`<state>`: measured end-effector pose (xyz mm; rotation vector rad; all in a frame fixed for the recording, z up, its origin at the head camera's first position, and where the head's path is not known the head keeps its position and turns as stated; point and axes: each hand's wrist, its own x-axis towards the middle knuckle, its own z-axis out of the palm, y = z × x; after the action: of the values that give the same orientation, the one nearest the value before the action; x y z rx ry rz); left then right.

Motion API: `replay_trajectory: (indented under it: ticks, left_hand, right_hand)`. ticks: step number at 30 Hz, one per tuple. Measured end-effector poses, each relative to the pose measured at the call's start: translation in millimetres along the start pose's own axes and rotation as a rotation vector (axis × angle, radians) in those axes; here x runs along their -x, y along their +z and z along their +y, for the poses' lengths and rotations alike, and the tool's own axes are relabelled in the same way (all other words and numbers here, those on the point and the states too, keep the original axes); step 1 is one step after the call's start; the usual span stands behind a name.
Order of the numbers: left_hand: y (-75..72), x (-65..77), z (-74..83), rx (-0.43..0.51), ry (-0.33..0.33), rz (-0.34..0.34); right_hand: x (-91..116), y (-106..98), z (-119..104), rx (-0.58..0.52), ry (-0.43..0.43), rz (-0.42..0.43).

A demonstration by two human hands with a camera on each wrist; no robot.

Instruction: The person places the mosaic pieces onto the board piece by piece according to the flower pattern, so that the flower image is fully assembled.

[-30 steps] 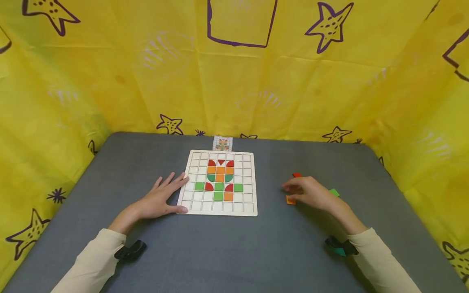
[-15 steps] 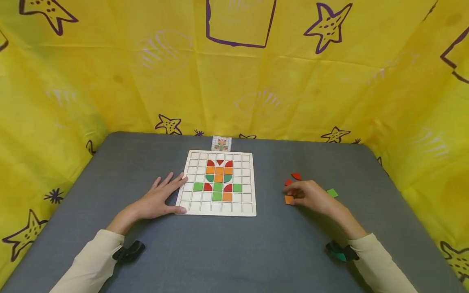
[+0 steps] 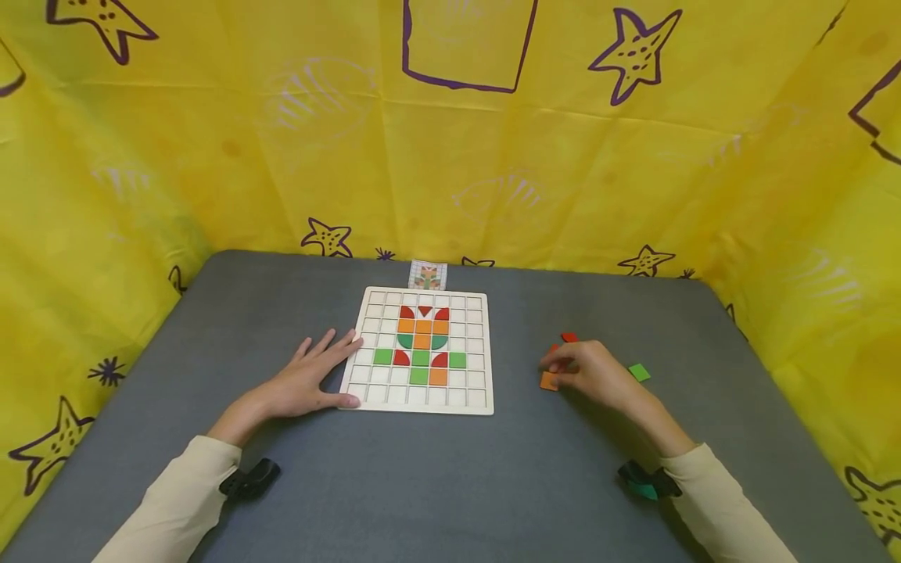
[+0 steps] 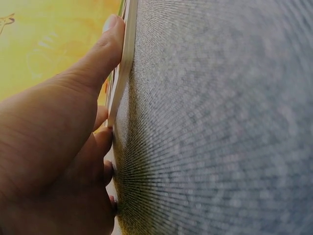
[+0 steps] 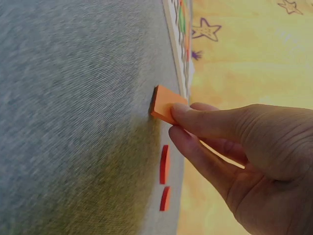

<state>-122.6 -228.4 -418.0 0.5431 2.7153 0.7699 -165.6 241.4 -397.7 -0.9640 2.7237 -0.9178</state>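
Note:
In the head view a pale wooden grid board (image 3: 481,395) bears a flower pattern of red, orange and green tiles. My left hand (image 3: 303,383) lies spread at its left side, fingertips and thumb on the rim. The left wrist view shows the thumb of that hand (image 4: 54,142) along the board's edge (image 4: 128,54). Right of the board, my right hand (image 3: 597,377) pinches an orange square tile (image 3: 547,381). Seen from the right wrist, the thumb presses on the face of this tile (image 5: 165,102), which stands tilted close over the table.
Two red pieces, one of them a red tile (image 3: 570,337), lie beyond the right hand. A green square tile (image 3: 639,371) lies to its right. Behind the board is a small pattern card (image 3: 428,275). A yellow patterned cloth (image 3: 450,156) hangs around the grey table (image 3: 436,477).
The orange tile has shifted slightly left with the right hand, its fingers now closing on it. The left hand stays on the board.

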Motion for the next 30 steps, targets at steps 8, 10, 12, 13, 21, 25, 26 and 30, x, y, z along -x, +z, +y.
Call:
replay_trajectory:
  ticks: [8, 10, 12, 13, 21, 25, 26, 30]
  left_hand:
    - [1.2, 0.5, -1.2, 0.006, -0.007, -0.001]
    - [1.3, 0.3, -1.0, 0.009, -0.006, -0.002]
    - [1.3, 0.0, -1.0, 0.007, -0.008, -0.002]
    - [1.3, -0.3, -0.7, 0.007, -0.007, -0.002]
    - [1.8, -1.5, -0.8, -0.008, -0.015, -0.002]
    - [2.2, -1.6, -1.0, -0.003, -0.013, -0.003]
    - [2.2, -1.7, -1.0, -0.002, -0.013, -0.003]
    - [1.7, -2.0, -1.6, -0.004, -0.008, 0.0]
  right_hand:
    - [-17, 4, -10, 0.02, -0.043, 0.034]
    - [-21, 6, -13, 0.016, -0.062, 0.05]
    - [-25, 9, -16, 0.01, -0.07, 0.065]
    - [-27, 10, -18, 0.005, -0.071, 0.066]
    - [-44, 19, -33, -0.098, -0.058, 0.07]
    - [-53, 26, -39, -0.102, -0.061, 0.056]
    - [-55, 28, -41, -0.097, -0.064, 0.052]
    - [-62, 35, -47, -0.072, -0.082, 0.032]
